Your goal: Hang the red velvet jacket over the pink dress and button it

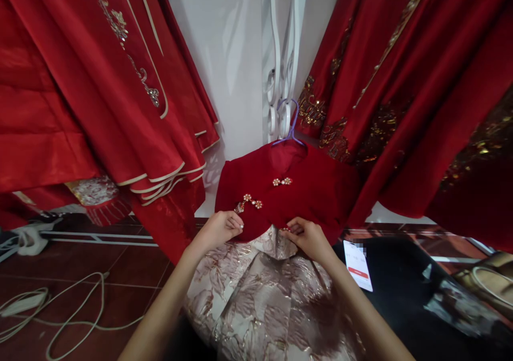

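A short red velvet jacket (320, 182) hangs in front of me on a purple hanger (294, 131). Pearl-flower clasps fasten its front; the upper clasp (282, 182) lies flat, and a middle clasp (247, 198) with a dangling ornament sits lower left. My left hand (222, 229) has its fingers pinched on the jacket's lower left edge, just under that ornament. At the lower front, my right hand (308, 236) pinches the hem beside another clasp, partly hidden by the fingers. Beneath the jacket spreads a pale, shiny patterned skirt (264, 291).
Red gowns (132, 109) hang on the left, and sequinned red gowns (401, 109) on the right. A white scrolled metal stand (274, 56) rises behind the jacket. A lit phone (358, 267) lies on a black surface at right. Loose cable (96, 297) coils on the tiled floor.
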